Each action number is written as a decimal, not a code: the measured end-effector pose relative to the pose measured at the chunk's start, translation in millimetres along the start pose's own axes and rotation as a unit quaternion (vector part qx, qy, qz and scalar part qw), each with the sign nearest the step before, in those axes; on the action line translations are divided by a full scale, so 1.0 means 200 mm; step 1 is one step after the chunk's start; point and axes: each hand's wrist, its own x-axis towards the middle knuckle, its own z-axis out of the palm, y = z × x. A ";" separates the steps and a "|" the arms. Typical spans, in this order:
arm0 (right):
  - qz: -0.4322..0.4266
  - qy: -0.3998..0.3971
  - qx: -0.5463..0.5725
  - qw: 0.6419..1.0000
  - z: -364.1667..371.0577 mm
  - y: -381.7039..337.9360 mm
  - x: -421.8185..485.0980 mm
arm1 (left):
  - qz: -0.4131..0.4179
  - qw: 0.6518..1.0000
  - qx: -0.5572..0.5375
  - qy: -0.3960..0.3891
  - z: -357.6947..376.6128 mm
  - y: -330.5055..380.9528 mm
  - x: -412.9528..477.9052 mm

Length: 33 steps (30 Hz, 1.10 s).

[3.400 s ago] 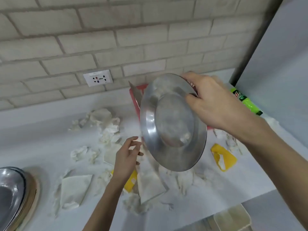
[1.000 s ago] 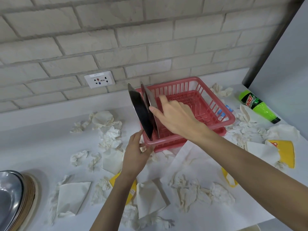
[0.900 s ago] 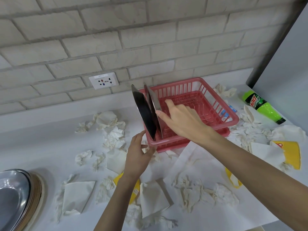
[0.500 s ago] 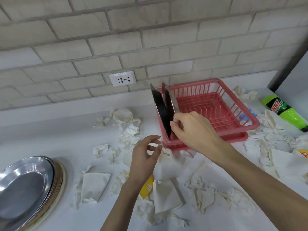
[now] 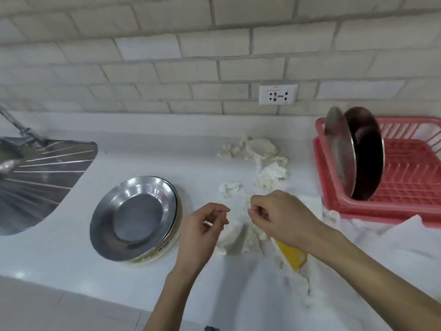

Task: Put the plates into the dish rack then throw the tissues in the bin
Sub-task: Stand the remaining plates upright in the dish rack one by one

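Standing on edge at the left end of the pink dish rack (image 5: 405, 177), two steel plates (image 5: 353, 151) lean side by side, the nearer one showing its pale back, the farther its dark hollow. A stack of plates (image 5: 133, 216) lies flat on the white counter (image 5: 59, 259), steel on top, paler rims below; how many are in it cannot be counted. Both hands hover over the counter between stack and rack. Left hand (image 5: 200, 235): fingers loosely curled, nothing seen in them. Right hand (image 5: 281, 216): fingers curled inward above a heap of tissues (image 5: 236, 232); whether they pinch any tissue cannot be told. More crumpled tissues (image 5: 262, 158) sit behind, toward the brick wall. A yellow wrapper (image 5: 292, 255) pokes out under the right wrist, its print hidden. Wall socket (image 5: 278, 94): tiny marks, unreadable. Sink drainer (image 5: 40, 177) cut off at the left edge; the rack cut off at the right. Whole view blurred.
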 end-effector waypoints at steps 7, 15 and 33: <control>-0.004 -0.049 0.025 0.998 0.40 -0.40 0.28 | -0.032 0.998 0.021 0.055 -0.54 -0.27 0.03; 0.073 -0.072 0.053 0.993 0.69 -0.61 0.45 | -0.049 0.979 0.161 0.114 -1.05 -0.63 0.15; 0.171 -0.054 0.079 0.981 0.83 -0.68 0.44 | -0.130 0.912 0.385 0.051 -1.48 -0.88 0.44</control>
